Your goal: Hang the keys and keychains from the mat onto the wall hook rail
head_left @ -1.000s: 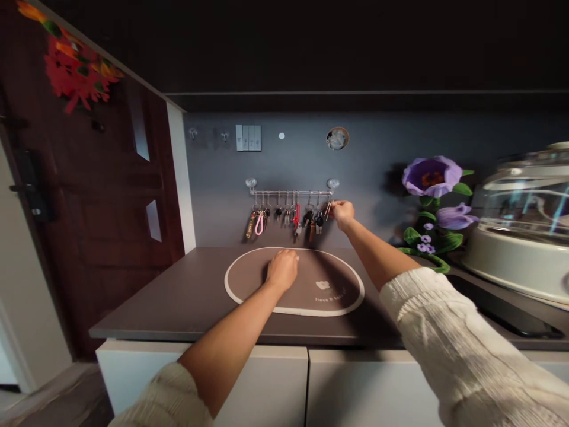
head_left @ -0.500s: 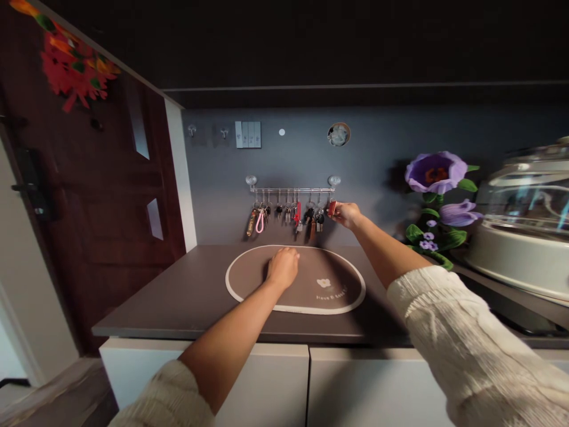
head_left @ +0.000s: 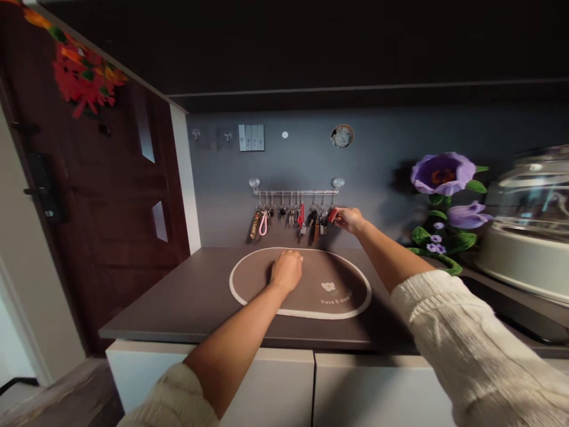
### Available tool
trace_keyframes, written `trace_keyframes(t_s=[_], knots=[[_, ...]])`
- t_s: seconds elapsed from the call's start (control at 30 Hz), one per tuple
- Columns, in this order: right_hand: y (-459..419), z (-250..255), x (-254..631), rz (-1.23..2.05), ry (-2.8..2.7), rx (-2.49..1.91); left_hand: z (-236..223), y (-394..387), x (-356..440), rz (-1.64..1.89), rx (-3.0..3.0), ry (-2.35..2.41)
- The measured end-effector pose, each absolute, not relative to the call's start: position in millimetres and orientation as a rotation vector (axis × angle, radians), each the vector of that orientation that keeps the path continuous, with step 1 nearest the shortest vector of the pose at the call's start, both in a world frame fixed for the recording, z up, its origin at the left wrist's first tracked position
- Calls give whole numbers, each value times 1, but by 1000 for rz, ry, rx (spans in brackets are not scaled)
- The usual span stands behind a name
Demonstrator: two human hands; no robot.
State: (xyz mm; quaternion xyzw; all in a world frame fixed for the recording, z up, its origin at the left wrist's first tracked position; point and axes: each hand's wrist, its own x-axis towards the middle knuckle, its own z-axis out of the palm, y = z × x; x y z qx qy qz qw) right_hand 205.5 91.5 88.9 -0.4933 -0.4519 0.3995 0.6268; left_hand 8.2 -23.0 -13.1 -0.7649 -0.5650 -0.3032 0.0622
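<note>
At the right end of the rail, my right hand (head_left: 350, 220) pinches a small red key fob (head_left: 333, 214). The fob is tilted, close to the last hook; whether its ring sits on that hook is too small to tell. Left of it, a bunch of dark keys (head_left: 323, 222) and a brown strap (head_left: 317, 230) hang from the clear hook rail (head_left: 296, 192). My left hand (head_left: 287, 271) rests as a closed fist on the oval brown mat (head_left: 253, 279), its fingertips hidden underneath; nothing shows in it.
More keys hang leftward, with a pink loop (head_left: 264, 225) and a red strap (head_left: 301, 213). Purple flowers (head_left: 443, 174) and a clear-lidded white appliance (head_left: 524, 261) stand right, by a dark flat object (head_left: 518, 314). A dark cabinet (head_left: 338, 47) overhangs the counter (head_left: 164, 302).
The red fob has tilted slightly in my right hand, which stays at the rail's right end. My left hand stays on the mat. The whole view has shifted slightly.
</note>
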Motion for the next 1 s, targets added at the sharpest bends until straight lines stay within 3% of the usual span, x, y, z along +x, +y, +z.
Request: trace_keyframes(t_s=[0.13, 0.33, 0.67, 0.87, 1.0], knots=[[85, 84, 203, 937, -1071, -1113, -14, -22, 8, -965, -2313, -1689], [59, 71, 197, 689, -1072, -1330, -13, -23, 6, -1159, -2370, -1634], [-34, 52, 170, 815, -1392, -930, -4, -39, -4, -2131, -2707, -1293], [-76, 39, 159, 786, -1620, -688, 22, -86, -32, -2084, -2907, -1003], [-94, 21, 152, 793, -1733, -653, 15, -103, -50, -1984, -2922, -1004]])
